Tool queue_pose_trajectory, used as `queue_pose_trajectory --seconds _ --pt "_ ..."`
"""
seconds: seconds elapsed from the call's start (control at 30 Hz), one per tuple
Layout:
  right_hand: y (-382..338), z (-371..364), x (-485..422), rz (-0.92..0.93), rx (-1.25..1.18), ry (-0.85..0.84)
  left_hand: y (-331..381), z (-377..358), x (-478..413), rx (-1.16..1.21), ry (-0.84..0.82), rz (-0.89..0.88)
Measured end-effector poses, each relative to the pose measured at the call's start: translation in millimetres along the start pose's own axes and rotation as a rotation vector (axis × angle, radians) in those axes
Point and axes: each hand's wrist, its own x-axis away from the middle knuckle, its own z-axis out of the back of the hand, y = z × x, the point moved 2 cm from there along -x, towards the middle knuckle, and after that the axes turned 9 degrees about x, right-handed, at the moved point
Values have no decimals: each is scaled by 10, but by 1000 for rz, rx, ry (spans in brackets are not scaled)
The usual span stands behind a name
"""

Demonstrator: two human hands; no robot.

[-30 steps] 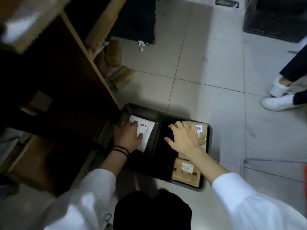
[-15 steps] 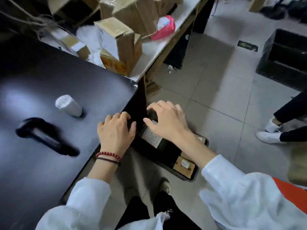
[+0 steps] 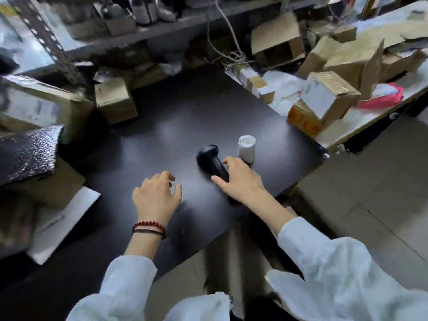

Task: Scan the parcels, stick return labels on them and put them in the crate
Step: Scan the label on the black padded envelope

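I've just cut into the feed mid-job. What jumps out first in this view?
Two hands over the dark desk stand out first. The right hand is spread over the handle of the black scanner, and the white label roll sits just beyond its fingertips. The left hand is open and holds nothing. Cardboard parcels crowd the desk's far and right edges.
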Motion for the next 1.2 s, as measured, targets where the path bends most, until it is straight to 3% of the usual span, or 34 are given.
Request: queue_pose_trajectory --seconds 0.13,0.3,0.5,0.77,0.87,1.07,1.2 --pt "-204 -300 -158 -134 -100 -43 -466 61 26 -16 -32 73" --pt "-336 -276 -537 -198 -359 -82 -685 281 -149 -2 93 48" --pt "-1165 -28 -923 42 -539 -83 -887 778 -468 -104 298 54" --pt "-2368 306 -1161 441 -647 -159 -1327 1580 -387 -228 530 247" --pt "-2697 238 -1173 479 -671 -243 -1596 1752 -259 -255 496 332" --pt "-3040 -52 -1131 496 -765 -346 -2161 1838 -131 -162 274 440" --pt "-3144 -248 -1212 459 -823 -354 -2337 1833 -183 -169 285 425"
